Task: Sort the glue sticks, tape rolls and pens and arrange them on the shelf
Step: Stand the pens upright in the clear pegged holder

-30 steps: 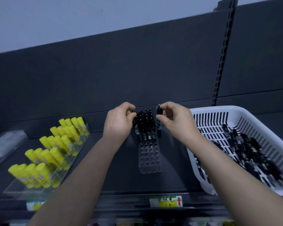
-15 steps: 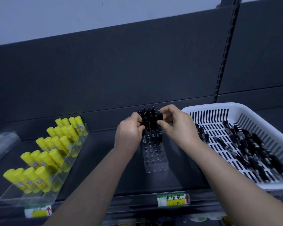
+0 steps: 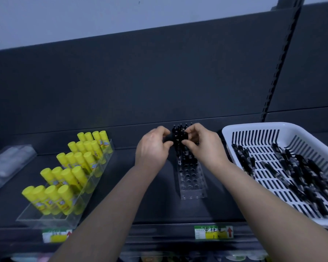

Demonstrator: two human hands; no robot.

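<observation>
A clear acrylic pen holder [image 3: 192, 183] with rows of holes stands on the dark shelf [image 3: 150, 205]. Several black pens [image 3: 179, 132] stand upright in its far rows. My left hand [image 3: 151, 149] and my right hand [image 3: 203, 145] meet at the pen tops, each pinching pens between thumb and fingertips. Yellow glue sticks [image 3: 72, 167] stand in rows in a clear tray [image 3: 45, 218] at the left. A white slotted basket [image 3: 254, 129] at the right holds several loose black pens [image 3: 299, 173].
Clear plastic packs [image 3: 6, 163] lie at the far left of the shelf. Price labels [image 3: 213, 232] sit on the shelf's front edge. The dark back panel [image 3: 159, 82] rises right behind the pen holder. The holder's near rows of holes are empty.
Both hands have come closer together over the pen tops. The pen my right hand held beside the holder now stands among the others.
</observation>
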